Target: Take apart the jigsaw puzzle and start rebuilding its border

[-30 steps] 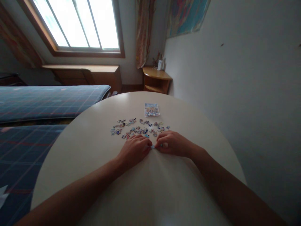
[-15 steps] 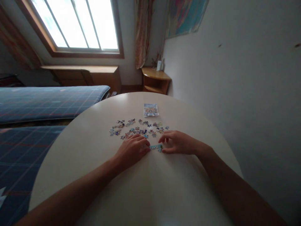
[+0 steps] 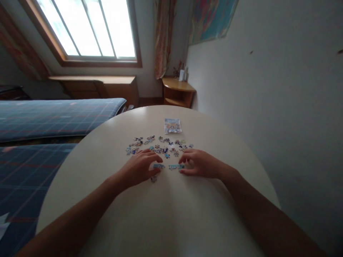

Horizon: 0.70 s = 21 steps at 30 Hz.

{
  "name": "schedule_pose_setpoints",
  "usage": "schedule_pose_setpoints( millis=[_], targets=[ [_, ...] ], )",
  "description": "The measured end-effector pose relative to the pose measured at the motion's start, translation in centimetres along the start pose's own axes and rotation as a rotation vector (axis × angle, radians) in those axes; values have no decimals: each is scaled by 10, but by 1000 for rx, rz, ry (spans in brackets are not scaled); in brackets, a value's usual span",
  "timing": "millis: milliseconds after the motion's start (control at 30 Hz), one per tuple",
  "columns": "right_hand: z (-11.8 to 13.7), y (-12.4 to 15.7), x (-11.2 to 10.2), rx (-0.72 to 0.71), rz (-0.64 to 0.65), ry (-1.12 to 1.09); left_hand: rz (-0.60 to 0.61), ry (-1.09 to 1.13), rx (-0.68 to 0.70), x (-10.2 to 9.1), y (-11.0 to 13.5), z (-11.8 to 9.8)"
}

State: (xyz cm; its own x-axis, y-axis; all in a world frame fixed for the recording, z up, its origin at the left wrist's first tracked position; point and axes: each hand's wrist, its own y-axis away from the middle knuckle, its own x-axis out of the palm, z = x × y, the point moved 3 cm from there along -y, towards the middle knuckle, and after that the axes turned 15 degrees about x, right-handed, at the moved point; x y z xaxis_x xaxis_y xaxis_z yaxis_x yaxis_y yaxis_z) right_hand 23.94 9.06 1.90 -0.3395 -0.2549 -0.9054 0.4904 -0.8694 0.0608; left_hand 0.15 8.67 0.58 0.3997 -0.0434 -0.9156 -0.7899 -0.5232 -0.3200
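Observation:
Several loose jigsaw pieces lie scattered on a round white table. My left hand rests on the table, its thumb and fingers pinched on a small blue puzzle piece. A separate loose piece lies just below that hand. My right hand lies to the right, its fingertips closed on the end of a short joined strip of pieces. A small picture card sits beyond the pieces.
A white wall runs along the table's right side. Two beds with blue plaid covers stand to the left. A wooden corner shelf and a window are at the back.
My hands, which met at the centre, have drawn apart. My left hand slid left with a blue piece, and the joined strip stays by my right fingertips.

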Motion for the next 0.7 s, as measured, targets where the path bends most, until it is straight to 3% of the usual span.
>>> schedule_pose_setpoints(
  millis=[233,700],
  targets=[
    [15,-7,17,-13,-116,4,12,62,-67,5,-5,1],
    [15,-10,22,28,-134,-89,52,117,-56,20,-10,-4]
  ],
)
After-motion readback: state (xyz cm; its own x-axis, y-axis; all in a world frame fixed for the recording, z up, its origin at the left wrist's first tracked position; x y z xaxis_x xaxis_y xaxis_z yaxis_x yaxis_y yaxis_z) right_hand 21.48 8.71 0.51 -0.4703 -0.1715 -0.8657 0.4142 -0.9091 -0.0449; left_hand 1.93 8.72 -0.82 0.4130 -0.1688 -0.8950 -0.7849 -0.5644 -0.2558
